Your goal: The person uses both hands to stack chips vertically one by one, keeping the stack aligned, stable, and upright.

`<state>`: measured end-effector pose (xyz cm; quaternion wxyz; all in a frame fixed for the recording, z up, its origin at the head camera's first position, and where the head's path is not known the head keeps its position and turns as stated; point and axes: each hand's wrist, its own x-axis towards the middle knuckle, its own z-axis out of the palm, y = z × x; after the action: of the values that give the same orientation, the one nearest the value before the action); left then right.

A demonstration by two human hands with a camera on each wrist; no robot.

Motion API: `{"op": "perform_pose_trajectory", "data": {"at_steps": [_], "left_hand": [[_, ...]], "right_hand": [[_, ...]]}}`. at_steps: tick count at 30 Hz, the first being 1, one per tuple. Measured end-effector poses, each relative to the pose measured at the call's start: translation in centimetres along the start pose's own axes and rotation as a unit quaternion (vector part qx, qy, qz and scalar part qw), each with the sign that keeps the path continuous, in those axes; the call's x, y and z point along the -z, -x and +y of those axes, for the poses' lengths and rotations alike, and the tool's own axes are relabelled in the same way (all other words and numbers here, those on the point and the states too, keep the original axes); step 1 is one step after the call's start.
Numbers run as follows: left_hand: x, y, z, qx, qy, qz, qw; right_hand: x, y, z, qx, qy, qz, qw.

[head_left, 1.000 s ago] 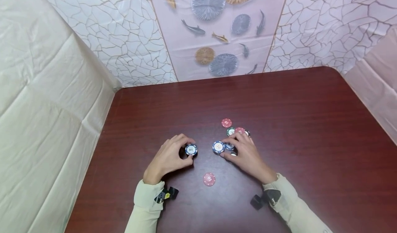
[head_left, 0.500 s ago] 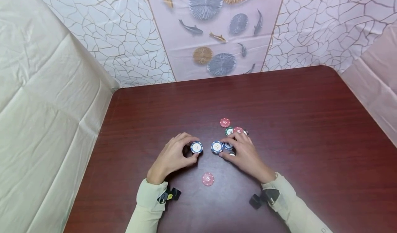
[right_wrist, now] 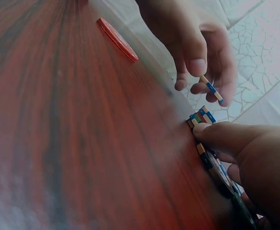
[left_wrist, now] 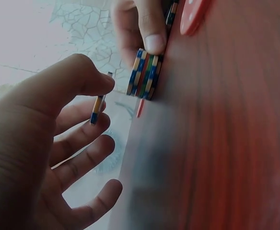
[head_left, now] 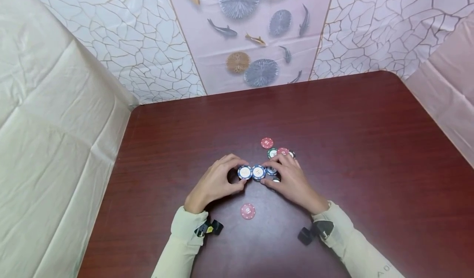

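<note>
A single blue-and-white poker chip (head_left: 245,172) is pinched between the thumb and fingers of my left hand (head_left: 216,181). In the left wrist view that chip (left_wrist: 97,109) is held on edge to the camera, apart from the stack. My right hand (head_left: 296,185) grips a short stack of poker chips (head_left: 258,172) at its side, thumb in front. Blue edges and a green and a red layer show in the stack (left_wrist: 144,74) from the left wrist. Under and beside the right hand lie another blue chip (head_left: 271,170) and a partly hidden chip (head_left: 276,180).
Just beyond the right hand lie a green chip (head_left: 272,153), a red chip (head_left: 283,151) and a dark chip (head_left: 292,154). Another red chip (head_left: 266,142) lies farther back. One red chip (head_left: 248,211) is nearer, on the dark wooden table (head_left: 185,126).
My left hand has moved right with its blue chip, up beside the stack. The right hand stays at the stack. The head view has shifted slightly.
</note>
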<state>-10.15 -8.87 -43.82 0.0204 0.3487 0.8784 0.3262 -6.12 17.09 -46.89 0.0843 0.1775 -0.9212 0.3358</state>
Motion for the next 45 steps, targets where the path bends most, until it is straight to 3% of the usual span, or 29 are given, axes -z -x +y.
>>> {"op": "perform_pose_trajectory", "data": {"at_steps": [5,15,24,45], "left_hand": [[-0.1,-0.6,0.1,-0.005,0.008,-0.013,0.9999],[-0.4,-2.3,0.5,-0.015,-0.031,-0.056,0.9978],[-0.5,-3.5,0.8,-0.045,-0.068,-0.084,0.9932],[0.1,-4.5,0.2,-0.065,-0.104,-0.107,0.9866]], "right_hand": [[0.1,-0.3,-0.1,0.002,0.001,-0.007,1.0],[0.0,-0.2,-0.3,-0.004,0.002,-0.011,1.0],[-0.1,-0.1,-0.2,-0.005,0.011,-0.004,1.0],[-0.3,-0.5,-0.1,-0.007,-0.002,-0.011,1.0]]}}
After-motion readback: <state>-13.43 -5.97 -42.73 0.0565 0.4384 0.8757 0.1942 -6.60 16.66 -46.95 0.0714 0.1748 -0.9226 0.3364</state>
